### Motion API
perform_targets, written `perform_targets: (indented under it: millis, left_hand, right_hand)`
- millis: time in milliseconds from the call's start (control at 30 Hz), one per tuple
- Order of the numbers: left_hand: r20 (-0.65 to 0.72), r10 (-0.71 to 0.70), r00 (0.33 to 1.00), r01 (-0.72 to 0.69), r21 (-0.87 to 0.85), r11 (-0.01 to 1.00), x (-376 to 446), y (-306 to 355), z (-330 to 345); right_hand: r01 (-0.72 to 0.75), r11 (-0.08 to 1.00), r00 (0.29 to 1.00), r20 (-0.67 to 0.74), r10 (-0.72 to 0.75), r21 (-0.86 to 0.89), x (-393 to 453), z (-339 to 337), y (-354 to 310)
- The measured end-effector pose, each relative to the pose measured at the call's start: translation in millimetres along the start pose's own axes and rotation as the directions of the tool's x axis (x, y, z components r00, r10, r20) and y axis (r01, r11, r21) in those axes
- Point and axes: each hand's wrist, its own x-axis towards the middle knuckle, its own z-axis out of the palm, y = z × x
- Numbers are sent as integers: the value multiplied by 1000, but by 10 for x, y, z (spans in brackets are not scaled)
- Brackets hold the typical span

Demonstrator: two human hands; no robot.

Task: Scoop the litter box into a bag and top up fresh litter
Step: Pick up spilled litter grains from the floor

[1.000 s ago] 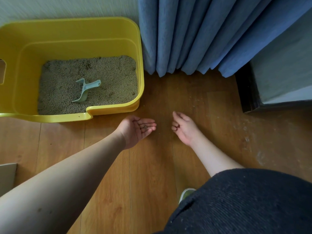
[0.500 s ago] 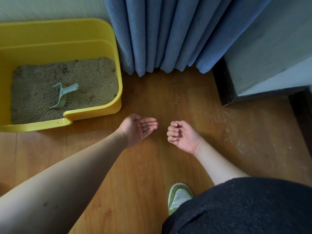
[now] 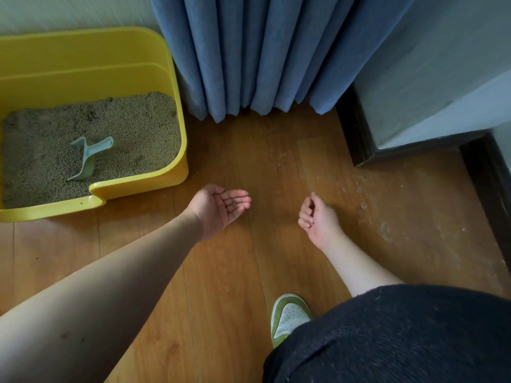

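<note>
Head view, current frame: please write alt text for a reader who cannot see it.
A person's left hand is held palm up over a wooden floor with a few litter grains on its fingers, while the right hand hovers nearby, fingers curled. To the left, a yellow litter box holds litter with a pale scoop lying in it, beside blue curtains.
</note>
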Motion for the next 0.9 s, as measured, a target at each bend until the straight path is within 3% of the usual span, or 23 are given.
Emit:
perform_targets:
  millis: [67, 133, 233, 300, 433, 600, 900]
  left_hand:
    - [-7, -2, 1000, 2, 0, 1000, 4, 2, -5]
    - [-10, -3, 1000, 3, 3, 1000, 5, -2, -9]
    - [-9, -3, 1000, 3, 11, 1000, 3, -12, 6]
    - [-5, -3, 1000, 3, 19, 1000, 5, -18, 21]
    - [5, -5, 1000, 5, 24, 1000, 14, -18, 32]
    - [-11, 7, 1000, -6, 19, 1000, -4, 12, -13]
    - [-35, 28, 999, -28, 2, 1000, -19, 62, -112]
  right_hand:
    - [53, 996, 991, -120, -61, -69, 25, -108, -14]
    - [103, 957, 974, -168, -152, -269, 26, -196, -15]
    - [161, 754, 960, -75, -269, -637, 20, -279, 44]
    - [220, 620, 946, 8, -325, -753, 41, -298, 105]
    - [324, 398, 900, 151, -408, -859, 54, -140, 150]
    - [347, 166, 868, 249, -428, -923, 156, 102, 176]
    - [294, 114, 847, 203, -492, -949, 237, 125, 198]
